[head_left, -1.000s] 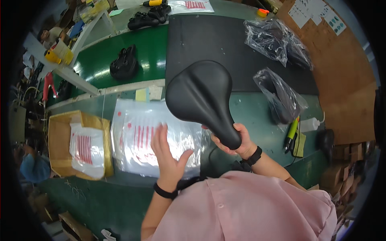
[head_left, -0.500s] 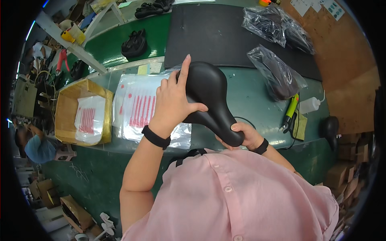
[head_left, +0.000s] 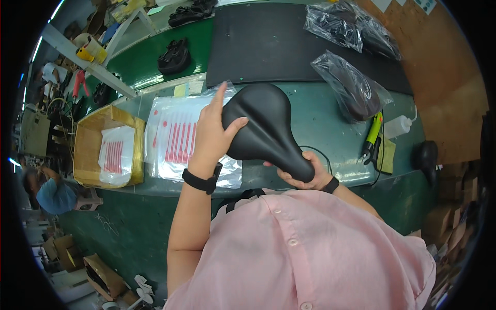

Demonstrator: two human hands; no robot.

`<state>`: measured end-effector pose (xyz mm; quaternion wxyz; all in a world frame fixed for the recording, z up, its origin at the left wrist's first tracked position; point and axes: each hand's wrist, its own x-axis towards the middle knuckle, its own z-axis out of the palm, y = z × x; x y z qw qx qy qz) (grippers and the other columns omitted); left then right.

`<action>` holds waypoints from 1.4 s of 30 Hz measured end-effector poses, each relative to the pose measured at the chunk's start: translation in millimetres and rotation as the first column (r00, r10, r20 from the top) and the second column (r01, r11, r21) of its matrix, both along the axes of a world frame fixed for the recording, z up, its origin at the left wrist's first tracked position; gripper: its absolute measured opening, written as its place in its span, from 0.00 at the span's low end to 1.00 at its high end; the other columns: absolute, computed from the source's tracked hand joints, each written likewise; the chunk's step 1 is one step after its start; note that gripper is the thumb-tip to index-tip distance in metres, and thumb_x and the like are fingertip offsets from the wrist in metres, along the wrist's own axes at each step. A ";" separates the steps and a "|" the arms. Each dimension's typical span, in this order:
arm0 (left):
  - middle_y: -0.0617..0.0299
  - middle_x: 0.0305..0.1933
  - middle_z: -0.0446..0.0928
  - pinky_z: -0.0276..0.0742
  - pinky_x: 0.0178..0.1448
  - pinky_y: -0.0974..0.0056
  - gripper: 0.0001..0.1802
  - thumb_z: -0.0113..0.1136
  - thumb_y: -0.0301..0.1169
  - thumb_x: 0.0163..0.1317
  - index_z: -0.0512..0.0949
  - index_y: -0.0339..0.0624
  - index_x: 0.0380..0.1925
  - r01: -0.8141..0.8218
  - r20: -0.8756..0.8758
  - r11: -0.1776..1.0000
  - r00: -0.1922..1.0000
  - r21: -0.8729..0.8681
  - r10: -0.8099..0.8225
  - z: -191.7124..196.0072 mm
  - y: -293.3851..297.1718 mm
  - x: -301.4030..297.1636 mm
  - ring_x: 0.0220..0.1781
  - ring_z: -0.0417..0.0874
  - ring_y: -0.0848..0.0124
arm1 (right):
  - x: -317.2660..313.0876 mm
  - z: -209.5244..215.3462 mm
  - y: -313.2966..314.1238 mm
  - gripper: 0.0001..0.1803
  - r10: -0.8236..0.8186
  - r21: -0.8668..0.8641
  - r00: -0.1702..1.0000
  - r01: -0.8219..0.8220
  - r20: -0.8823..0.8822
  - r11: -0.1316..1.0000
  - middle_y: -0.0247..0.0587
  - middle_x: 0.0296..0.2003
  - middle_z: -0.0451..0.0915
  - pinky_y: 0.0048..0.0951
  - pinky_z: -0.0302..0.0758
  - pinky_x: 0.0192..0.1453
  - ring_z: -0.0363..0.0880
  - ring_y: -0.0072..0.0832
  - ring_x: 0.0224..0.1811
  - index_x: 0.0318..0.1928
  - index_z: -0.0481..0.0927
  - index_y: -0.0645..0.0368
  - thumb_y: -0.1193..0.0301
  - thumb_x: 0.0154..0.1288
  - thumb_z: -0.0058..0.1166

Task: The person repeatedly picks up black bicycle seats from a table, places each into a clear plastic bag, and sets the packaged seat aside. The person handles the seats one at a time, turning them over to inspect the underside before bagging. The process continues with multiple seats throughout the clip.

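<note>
a: where's the saddle (head_left: 263,132)?

b: centre of the frame, held up over the green bench (head_left: 320,116). its long axis runs from the wide rear at upper left down to the narrow nose at lower right.

a: and the hands?

b: apart, one at each end. the left hand (head_left: 212,137) lies flat on the wide rear's left flank, fingers spread, forefinger pointing up the frame, thumb laid across the top. the right hand (head_left: 299,175) is cupped under the nose, closed round it from below.

a: which is nearer the body of it?

b: the left, it covers the broad part. the right only has the tip.

a: what's under it?

b: a stack of clear bags (head_left: 175,137) with red print, just left of the saddle on the bench. a carton (head_left: 85,150) sits further left with more bags inside.

a: anything hard to see?

b: the saddle's underside is hidden, so are the right fingertips. i can't tell if the left palm presses or just rests. wrapped saddles (head_left: 354,90) at upper right are blurred by their plastic, and the yellow-green tool (head_left: 373,135) at right is too small to name. the shirt (head_left: 310,248) cuts off both forearms low in the frame.
</note>
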<state>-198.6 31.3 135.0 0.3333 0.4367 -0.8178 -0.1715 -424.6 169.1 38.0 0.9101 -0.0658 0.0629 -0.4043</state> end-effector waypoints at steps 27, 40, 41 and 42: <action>0.42 0.46 0.80 0.79 0.48 0.61 0.41 0.70 0.43 0.51 0.67 0.31 0.60 -0.106 0.058 0.706 0.994 0.700 0.092 -105.8 11.9 -41.4 0.46 0.84 0.58 | -24.5 -51.2 -52.9 0.37 -0.346 -0.286 -0.388 -0.205 -0.854 0.936 0.63 0.40 0.80 0.43 0.74 0.49 0.80 0.54 0.44 0.47 0.75 0.71 0.45 0.55 0.63; 0.46 0.48 0.79 0.78 0.50 0.63 0.37 0.70 0.41 0.53 0.69 0.31 0.59 -0.017 -0.088 0.670 0.989 0.742 0.123 -126.8 8.7 -29.3 0.47 0.82 0.62 | -44.0 -49.1 -33.0 0.25 -0.438 -0.393 -0.099 -0.299 -0.893 0.869 0.61 0.49 0.76 0.38 0.71 0.57 0.77 0.49 0.52 0.55 0.68 0.68 0.68 0.63 0.58; 0.46 0.48 0.79 0.78 0.51 0.63 0.38 0.70 0.41 0.53 0.69 0.31 0.59 -0.014 -0.091 0.665 0.988 0.747 0.123 -127.6 9.1 -28.4 0.47 0.82 0.62 | -45.7 -50.2 -31.2 0.25 -0.444 -0.408 -0.069 -0.291 -0.893 0.865 0.61 0.49 0.76 0.38 0.71 0.58 0.77 0.48 0.52 0.55 0.68 0.68 0.68 0.62 0.58; 0.46 0.48 0.79 0.78 0.51 0.63 0.38 0.70 0.42 0.53 0.69 0.31 0.59 -0.010 -0.095 0.659 0.988 0.752 0.123 -128.7 9.5 -27.3 0.47 0.82 0.62 | -46.8 -53.0 -27.7 0.24 -0.463 -0.433 -0.057 -0.272 -0.884 0.859 0.60 0.49 0.77 0.38 0.72 0.58 0.77 0.47 0.52 0.55 0.69 0.68 0.69 0.62 0.58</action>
